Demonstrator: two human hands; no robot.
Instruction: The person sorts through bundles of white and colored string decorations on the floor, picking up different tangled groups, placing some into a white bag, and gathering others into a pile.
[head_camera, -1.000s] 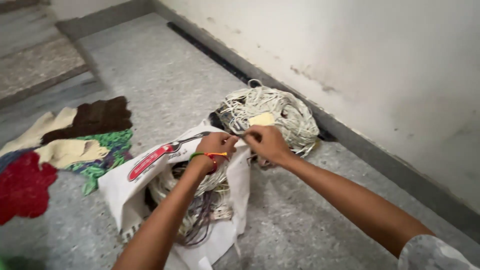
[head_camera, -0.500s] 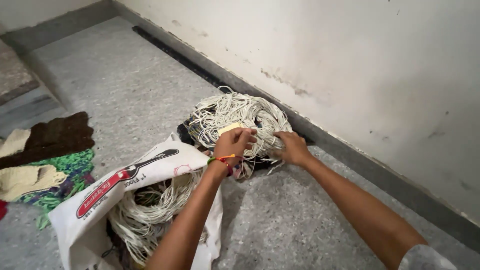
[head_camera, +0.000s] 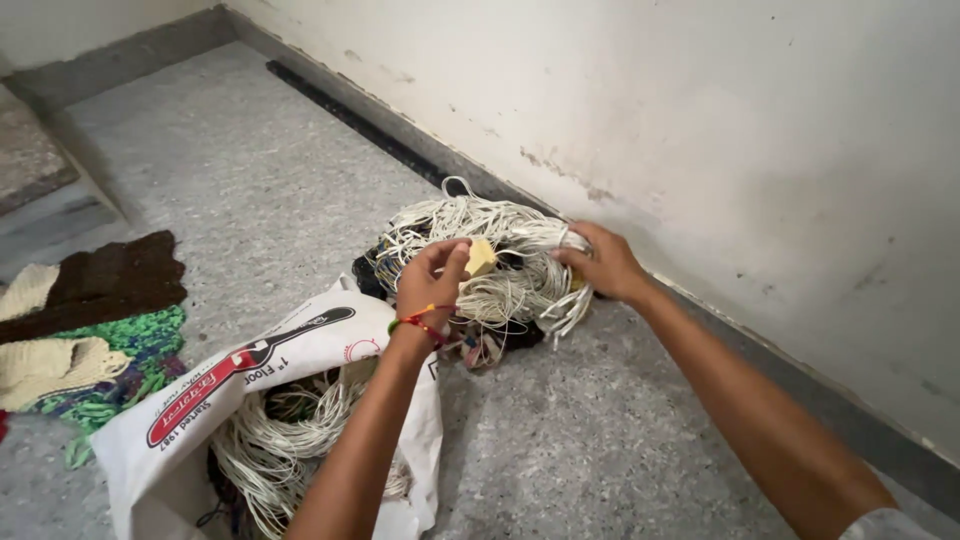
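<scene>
Head view, first speaker: What is each hand doing?
Second: The left hand (head_camera: 432, 275) is pinching a small yellow tag (head_camera: 481, 257), fingers closed on it, while the right hand (head_camera: 601, 262) is gripping the far edge of the cord bundle (head_camera: 480, 262) by the wall (head_camera: 700, 120), likely steadying it. A white bag (head_camera: 270, 360) is lying open beside them.

The cord bundle (head_camera: 490, 255) is off-white with a pale yellow tag (head_camera: 481, 257). The bag (head_camera: 300, 345) is white with red and black print. The crocheted mats (head_camera: 95, 320) are brown, cream and green. The floor (head_camera: 250, 170) is speckled grey.
</scene>
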